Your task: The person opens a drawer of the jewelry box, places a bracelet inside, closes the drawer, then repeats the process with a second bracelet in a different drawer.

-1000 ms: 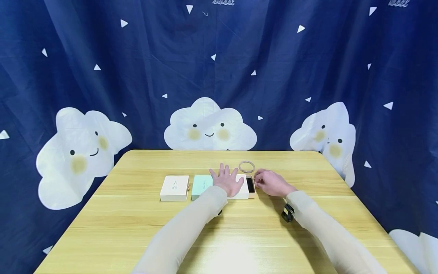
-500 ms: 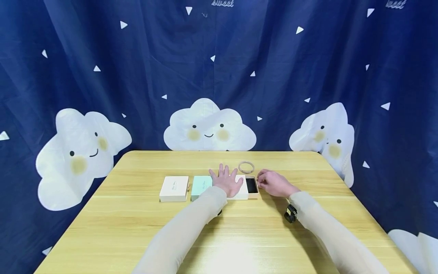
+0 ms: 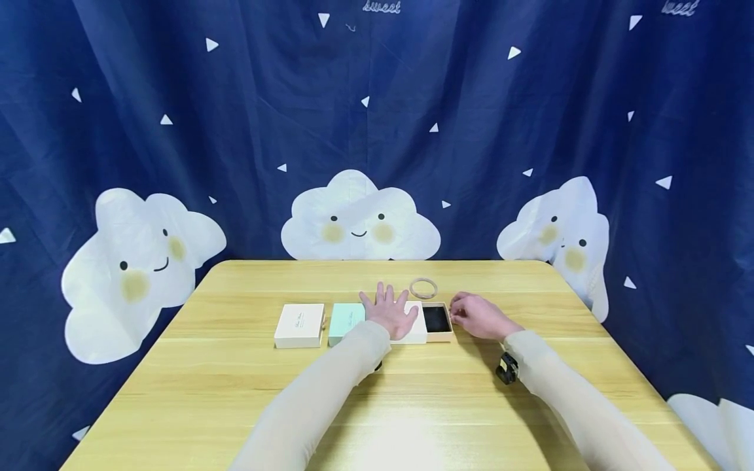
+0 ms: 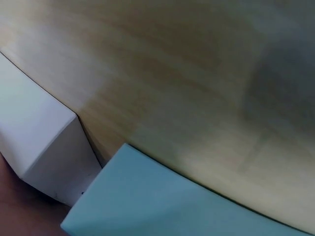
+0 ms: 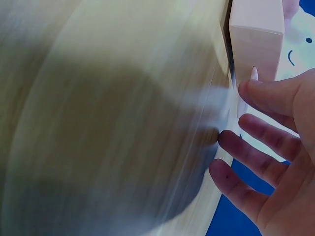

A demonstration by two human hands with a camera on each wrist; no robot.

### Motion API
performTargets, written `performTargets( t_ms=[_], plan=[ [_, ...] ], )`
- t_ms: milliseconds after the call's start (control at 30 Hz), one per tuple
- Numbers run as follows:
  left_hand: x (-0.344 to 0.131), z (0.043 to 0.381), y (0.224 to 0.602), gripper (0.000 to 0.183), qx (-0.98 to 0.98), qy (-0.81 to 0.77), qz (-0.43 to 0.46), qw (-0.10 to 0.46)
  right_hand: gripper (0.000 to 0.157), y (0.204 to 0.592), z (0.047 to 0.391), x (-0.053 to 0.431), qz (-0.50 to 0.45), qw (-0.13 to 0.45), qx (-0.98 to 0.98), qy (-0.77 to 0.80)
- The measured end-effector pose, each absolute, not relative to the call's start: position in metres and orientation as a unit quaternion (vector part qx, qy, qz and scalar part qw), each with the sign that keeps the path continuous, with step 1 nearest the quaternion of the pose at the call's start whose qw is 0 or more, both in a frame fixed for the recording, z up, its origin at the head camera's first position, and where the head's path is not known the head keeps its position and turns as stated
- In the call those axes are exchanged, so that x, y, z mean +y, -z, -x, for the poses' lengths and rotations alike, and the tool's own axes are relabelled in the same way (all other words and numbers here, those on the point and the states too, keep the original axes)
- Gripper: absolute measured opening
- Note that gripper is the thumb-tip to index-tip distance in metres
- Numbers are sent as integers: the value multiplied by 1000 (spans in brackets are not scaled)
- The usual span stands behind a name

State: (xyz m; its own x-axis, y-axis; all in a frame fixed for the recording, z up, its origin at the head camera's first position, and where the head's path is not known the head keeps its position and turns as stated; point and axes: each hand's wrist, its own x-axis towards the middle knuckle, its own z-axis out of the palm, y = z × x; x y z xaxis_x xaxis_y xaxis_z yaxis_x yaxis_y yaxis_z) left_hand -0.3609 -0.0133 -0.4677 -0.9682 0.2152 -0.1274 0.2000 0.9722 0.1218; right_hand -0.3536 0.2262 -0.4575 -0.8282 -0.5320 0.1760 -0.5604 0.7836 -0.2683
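In the head view my left hand (image 3: 390, 317) lies with fingers spread on the white sleeve (image 3: 417, 332) of a drawer-style gift box. From the sleeve's right end the pink drawer (image 3: 439, 337) stands partly out, its black lining (image 3: 436, 319) showing. At the drawer's outer end is my right hand (image 3: 482, 316). Seen from the right wrist, its thumb and forefinger pinch a small pale ribbon tab (image 5: 254, 73) on the drawer's end, and the other fingers are loosely bent. A mint-green box (image 3: 346, 320) sits beside the left hand, partly hidden by the forearm.
Another white gift box (image 3: 299, 324) with printed lettering stands left of the mint one. Behind the drawer a pale round bangle (image 3: 423, 297) lies on the wooden table (image 3: 247, 392). A blue cloud-patterned curtain (image 3: 247, 131) hangs beyond the table's far edge.
My right hand has moved to the right, and the drawer has slid farther out of its sleeve, showing more black lining. The left hand has stayed in place on the sleeve.
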Motion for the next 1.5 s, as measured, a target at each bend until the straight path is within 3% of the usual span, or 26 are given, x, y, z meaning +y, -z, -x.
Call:
performTargets(
  t_ms=[900, 1267, 1500],
  plan=[
    [-14, 367, 476, 68, 990, -53, -103, 79, 9, 455, 352, 229, -283, 39, -946, -156],
    [-15, 350, 457, 64, 990, -59, -110, 59, 9, 450, 351, 229, -279, 31, -948, -154],
    [-14, 352, 459, 65, 991, -58, -107, 60, 9, 442, 354, 229, -256, -2, -953, -162]
  ],
)
